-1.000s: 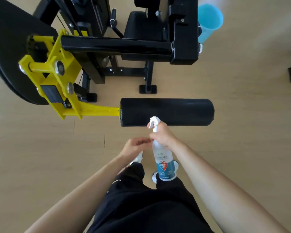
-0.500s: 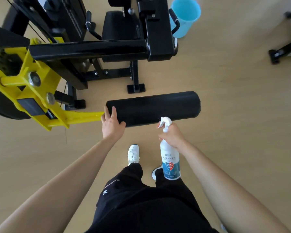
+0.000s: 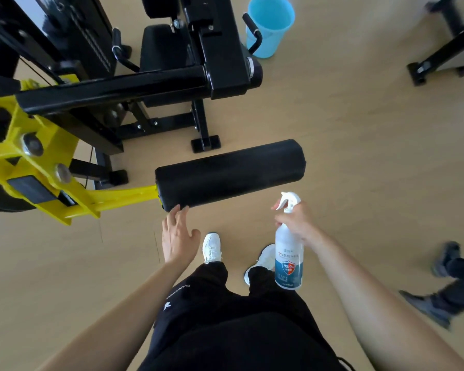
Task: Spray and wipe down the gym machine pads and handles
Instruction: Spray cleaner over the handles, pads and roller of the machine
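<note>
A black roller pad sticks out to the right from a yellow lever arm of the gym machine, hanging above the wooden floor. My left hand is open just below the pad's near left end, fingertips at its lower edge. My right hand grips the neck of a white spray bottle with a blue label, held upright below the pad's right half, its nozzle pointing left. A black seat pad and two black handles show further back on the machine.
A light blue bucket stands on the floor behind the machine. Another machine's black frame is at the top right. Another person's legs and dark shoes are at the right edge. My own white shoes stand under the pad.
My left hand left the bottle, reached the pad's left end, and now has drawn back just below it, open. The view has shifted, bringing the bucket and another person's legs into sight.
</note>
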The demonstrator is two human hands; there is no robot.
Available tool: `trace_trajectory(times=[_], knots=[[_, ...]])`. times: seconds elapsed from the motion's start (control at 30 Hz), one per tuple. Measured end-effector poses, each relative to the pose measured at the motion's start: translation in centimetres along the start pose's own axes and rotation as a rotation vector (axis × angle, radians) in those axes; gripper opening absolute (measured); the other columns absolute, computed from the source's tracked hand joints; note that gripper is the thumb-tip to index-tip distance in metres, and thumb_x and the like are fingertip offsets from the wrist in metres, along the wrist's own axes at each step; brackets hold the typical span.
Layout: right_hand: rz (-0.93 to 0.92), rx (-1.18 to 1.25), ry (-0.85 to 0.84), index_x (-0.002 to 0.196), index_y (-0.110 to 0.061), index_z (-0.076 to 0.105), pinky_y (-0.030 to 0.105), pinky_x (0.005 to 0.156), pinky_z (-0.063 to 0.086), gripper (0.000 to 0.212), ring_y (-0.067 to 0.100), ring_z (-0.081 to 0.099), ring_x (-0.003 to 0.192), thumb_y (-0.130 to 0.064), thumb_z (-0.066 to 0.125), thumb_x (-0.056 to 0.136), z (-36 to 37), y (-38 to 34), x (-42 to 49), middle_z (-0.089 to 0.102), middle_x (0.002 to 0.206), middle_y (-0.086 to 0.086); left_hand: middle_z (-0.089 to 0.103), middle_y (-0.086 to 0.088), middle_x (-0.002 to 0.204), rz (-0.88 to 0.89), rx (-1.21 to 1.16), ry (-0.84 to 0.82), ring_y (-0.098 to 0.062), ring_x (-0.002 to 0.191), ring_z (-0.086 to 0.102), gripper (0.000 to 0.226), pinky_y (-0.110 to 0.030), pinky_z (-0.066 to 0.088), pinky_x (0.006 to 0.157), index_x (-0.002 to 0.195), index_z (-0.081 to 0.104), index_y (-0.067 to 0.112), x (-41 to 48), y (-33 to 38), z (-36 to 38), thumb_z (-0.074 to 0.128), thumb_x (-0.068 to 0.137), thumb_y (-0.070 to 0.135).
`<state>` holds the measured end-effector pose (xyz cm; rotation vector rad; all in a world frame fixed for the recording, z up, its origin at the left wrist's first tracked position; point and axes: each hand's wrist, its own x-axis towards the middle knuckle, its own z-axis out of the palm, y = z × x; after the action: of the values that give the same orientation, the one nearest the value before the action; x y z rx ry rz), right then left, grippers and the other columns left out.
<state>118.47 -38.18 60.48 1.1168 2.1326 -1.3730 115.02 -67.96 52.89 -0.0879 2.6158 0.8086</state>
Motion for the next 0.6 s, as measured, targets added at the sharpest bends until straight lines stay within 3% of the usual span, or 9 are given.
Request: trace_trajectory(times=[0.13, 0.27, 0.37, 0.5, 0.6], knots=[[0.087, 0.026, 0.072, 0.070, -0.020, 0.067, 0.037, 0.071, 0.055, 0.028, 0.016, 0.063, 0.061, 0.008, 0.064, 0.075, -0.6, 1.2, 0.3, 0.068, 0.072, 0.001, 0.033, -0.011, 0.164, 0.164, 0.075, 0.107, -0.035, 0.149, 0.030, 0.070, -0.050, 0.038, 0.115, 0.152, 0.047, 0.013, 4.3, 2.9, -2.2, 0.070, 0.085, 0.010], [0.094, 0.070, 0.125, 0.077, -0.022, 0.068, 0.037, 0.070, 0.055, 0.036, 0.016, 0.062, 0.068, 0.013, 0.061, 0.072, -1.7, 2.2, 0.1, 0.068, 0.079, -0.002, 0.013, -0.010, 0.173, 0.141, 0.221, 0.020, -0.032, 0.160, 0.008, 0.083, -0.049, 0.014, 0.129, 0.163, 0.027, 0.015, 8.1, 4.2, -3.0, 0.067, 0.090, 0.023], [0.103, 0.124, 0.147, 0.078, -0.024, 0.070, 0.039, 0.071, 0.054, 0.036, 0.019, 0.064, 0.074, 0.010, 0.063, 0.069, -2.6, 2.9, -0.2, 0.072, 0.085, -0.001, 0.010, -0.008, 0.174, 0.189, 0.351, -0.028, -0.032, 0.161, 0.003, 0.090, -0.048, 0.004, 0.131, 0.165, 0.018, 0.014, 8.0, 3.1, -2.0, 0.067, 0.091, 0.026], [0.141, 0.158, 0.115, 0.065, -0.013, 0.064, 0.035, 0.066, 0.050, 0.027, 0.025, 0.059, 0.059, 0.014, 0.061, 0.072, -2.8, 2.4, -0.8, 0.065, 0.068, 0.005, 0.010, -0.009, 0.174, 0.215, 0.363, -0.006, -0.033, 0.161, 0.001, 0.092, -0.047, 0.012, 0.129, 0.164, 0.022, 0.011, 4.6, 2.0, -0.7, 0.072, 0.086, 0.020], [0.128, 0.080, 0.064, 0.064, -0.013, 0.062, 0.031, 0.064, 0.049, 0.019, 0.022, 0.058, 0.053, 0.006, 0.059, 0.063, -2.3, 0.9, -1.3, 0.063, 0.065, 0.006, 0.020, -0.007, 0.172, 0.193, 0.313, -0.111, -0.029, 0.160, 0.011, 0.078, -0.046, 0.029, 0.125, 0.155, 0.041, 0.014, 1.2, 0.5, 0.7, 0.072, 0.084, 0.017]])
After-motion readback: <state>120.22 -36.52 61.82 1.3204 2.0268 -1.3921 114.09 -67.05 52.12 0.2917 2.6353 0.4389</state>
